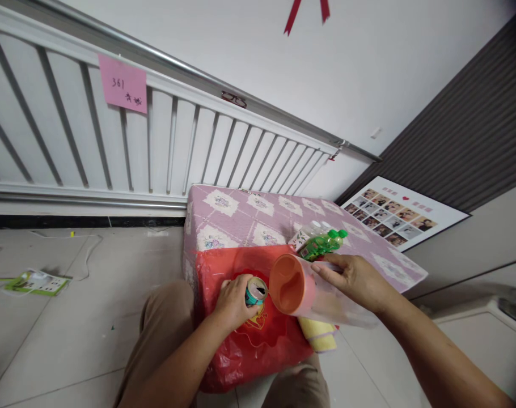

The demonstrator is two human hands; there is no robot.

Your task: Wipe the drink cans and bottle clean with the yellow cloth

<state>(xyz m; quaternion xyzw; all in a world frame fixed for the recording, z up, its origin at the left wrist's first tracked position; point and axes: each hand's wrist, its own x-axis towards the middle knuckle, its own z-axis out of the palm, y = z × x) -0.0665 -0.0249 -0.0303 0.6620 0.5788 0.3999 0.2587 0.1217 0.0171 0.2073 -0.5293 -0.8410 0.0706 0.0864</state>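
My left hand [233,301] is wrapped round a teal drink can [255,292] with an opened top, held over the red plastic sheet [258,357]. My right hand [355,279] grips a clear plastic pitcher [330,303] from above. The pitcher lies tilted almost on its side, its orange top [288,283] facing left with the tip close beside the can's opening. Whether liquid passes between them is too fine to tell. Behind the pitcher, green-capped bottles [321,243] lie close to my right hand. A folded yellow cloth [320,333] shows under the pitcher.
The red sheet covers the near end of a low surface with a purple patterned cloth [228,218]. A white radiator [181,141] runs behind it. A framed photo board [405,212] leans at right. A power strip [39,281] with cords lies on the left floor.
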